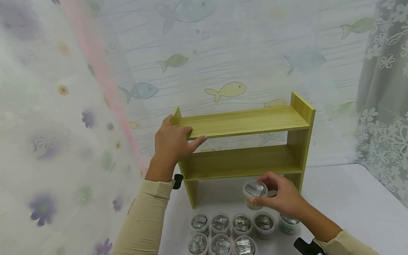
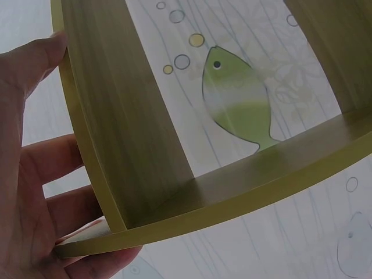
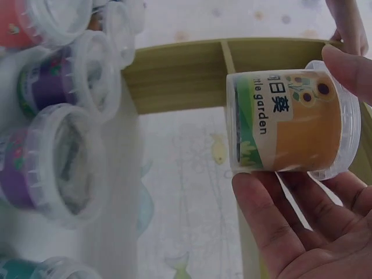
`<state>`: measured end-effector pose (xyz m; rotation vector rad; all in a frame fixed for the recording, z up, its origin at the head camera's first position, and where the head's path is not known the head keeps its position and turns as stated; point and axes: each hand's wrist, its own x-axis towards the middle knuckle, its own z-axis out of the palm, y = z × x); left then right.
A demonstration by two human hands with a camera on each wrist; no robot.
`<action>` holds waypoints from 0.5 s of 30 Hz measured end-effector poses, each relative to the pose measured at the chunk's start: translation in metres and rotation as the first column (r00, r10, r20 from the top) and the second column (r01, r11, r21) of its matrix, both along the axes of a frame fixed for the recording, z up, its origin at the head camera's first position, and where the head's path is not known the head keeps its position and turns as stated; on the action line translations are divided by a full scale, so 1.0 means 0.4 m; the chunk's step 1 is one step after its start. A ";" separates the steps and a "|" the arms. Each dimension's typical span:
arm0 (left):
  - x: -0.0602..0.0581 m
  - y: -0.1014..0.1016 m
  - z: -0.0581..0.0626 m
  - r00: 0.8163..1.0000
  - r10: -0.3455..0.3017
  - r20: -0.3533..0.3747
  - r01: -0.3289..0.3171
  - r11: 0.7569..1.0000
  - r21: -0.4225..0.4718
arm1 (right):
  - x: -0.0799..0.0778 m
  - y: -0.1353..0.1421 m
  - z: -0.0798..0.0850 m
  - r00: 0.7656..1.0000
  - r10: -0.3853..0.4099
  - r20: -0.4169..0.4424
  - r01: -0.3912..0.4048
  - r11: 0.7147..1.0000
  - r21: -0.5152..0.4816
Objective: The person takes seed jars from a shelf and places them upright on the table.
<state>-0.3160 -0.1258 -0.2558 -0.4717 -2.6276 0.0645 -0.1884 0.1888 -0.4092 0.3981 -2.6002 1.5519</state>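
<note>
A small yellow-green wooden shelf (image 1: 242, 162) stands on the white table. My left hand (image 1: 174, 139) grips its upper left corner; in the left wrist view the thumb lies at the panel's edge and the fingers (image 2: 58, 160) reach round the side. With my right hand (image 1: 281, 193) I hold a clear lidded plastic tub (image 1: 255, 194) in front of the shelf's lower opening. That tub's orange label (image 3: 308, 125) shows sunflowers and the words "little garden". Thumb and fingers span it in the right wrist view.
Several similar lidded tubs (image 1: 221, 248) stand in two rows in front of the shelf. One tub (image 1: 289, 223) at the right end is partly hidden below my right hand. Fish-patterned cloth (image 1: 230, 90) hangs behind, and a flowered sheet (image 1: 49, 154) at the left.
</note>
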 end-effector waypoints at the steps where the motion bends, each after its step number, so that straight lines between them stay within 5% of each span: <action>1: 0.000 0.000 0.000 1.000 0.003 0.002 -0.003 1.000 0.000 | 0.003 0.003 -0.002 1.000 -0.001 0.006 0.001 1.000 -0.001; 15: -0.002 0.001 -0.001 1.000 0.004 0.010 -0.004 1.000 0.001 | 0.044 0.037 -0.038 0.999 -0.010 0.050 0.010 1.000 -0.015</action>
